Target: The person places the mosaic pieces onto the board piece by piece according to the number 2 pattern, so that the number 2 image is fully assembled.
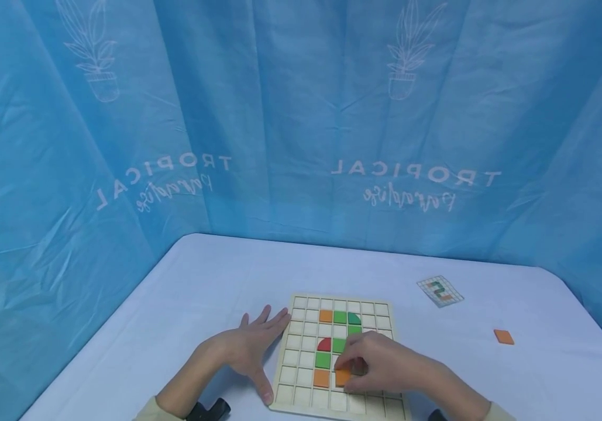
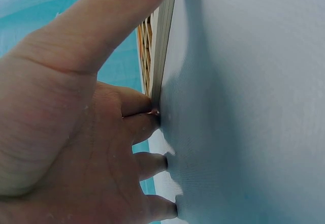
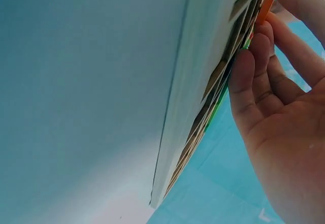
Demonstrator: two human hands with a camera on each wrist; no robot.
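Observation:
A wooden grid board lies on the white table, with orange, green and red tiles in some of its square cells. My right hand pinches an orange square tile over a cell in the lower part, just right of another orange tile. In the right wrist view the orange tile sits between thumb and finger, close to the board's surface. My left hand is spread along the board's left edge, fingertips and thumb touching it. The left wrist view shows those straight fingers on the tablecloth beside the board's side.
A small pattern card with a printed coloured grid lies behind the board to the right. One loose orange tile rests on the table at the right. Blue printed curtains hang around the table's back and sides.

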